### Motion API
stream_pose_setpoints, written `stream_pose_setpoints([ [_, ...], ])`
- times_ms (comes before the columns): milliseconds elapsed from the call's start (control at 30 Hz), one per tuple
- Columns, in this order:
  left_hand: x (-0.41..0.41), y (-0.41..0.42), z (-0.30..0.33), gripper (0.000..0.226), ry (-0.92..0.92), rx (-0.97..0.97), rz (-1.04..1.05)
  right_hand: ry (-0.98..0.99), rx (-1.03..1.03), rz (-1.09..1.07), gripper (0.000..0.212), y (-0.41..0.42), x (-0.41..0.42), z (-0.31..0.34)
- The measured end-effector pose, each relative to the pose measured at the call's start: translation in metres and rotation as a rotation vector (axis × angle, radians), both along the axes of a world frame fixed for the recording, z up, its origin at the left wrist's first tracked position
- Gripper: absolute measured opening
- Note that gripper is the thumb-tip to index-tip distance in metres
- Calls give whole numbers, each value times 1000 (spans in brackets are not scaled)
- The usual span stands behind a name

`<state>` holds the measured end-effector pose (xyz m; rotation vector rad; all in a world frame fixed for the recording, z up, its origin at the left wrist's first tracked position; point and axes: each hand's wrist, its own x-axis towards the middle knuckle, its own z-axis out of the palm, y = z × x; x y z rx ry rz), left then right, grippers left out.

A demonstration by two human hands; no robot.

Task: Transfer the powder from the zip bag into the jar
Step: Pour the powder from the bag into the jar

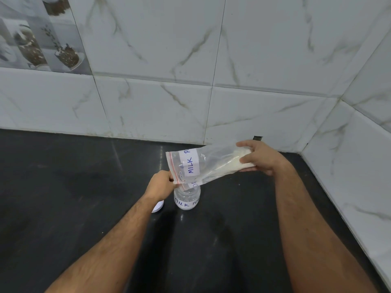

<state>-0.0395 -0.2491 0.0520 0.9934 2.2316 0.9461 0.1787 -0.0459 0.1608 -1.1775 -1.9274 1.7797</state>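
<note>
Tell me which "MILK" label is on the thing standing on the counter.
The lower label, on the jar standing upright on the counter. The other label sits on the zip bag, held in the air by both hands.

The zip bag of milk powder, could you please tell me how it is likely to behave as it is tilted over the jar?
The zip bag is thin clear film, so probably floppy; both hands support it. The powder sits bunched near the right hand, so it may slide suddenly. The jar looks small and might tip if nudged.
</note>
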Motion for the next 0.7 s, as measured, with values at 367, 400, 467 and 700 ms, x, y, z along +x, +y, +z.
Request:
stream_pose_setpoints([
  [367, 1, -1, -1, 15, -76, 65, 31, -38, 304, 11, 48, -5, -9, 25],
  [400, 2, -2, 0, 16, -74, 68, 32, -44, 315, 15, 45, -5, -10, 26],
  [467, 3, -2, -2, 18, -66, 69, 34, -44, 320, 15, 40, -5, -12, 25],
  [700, 8, -5, -3, 23, -54, 76, 43, -73, 366, 28, 42, -8, -16, 28],
])
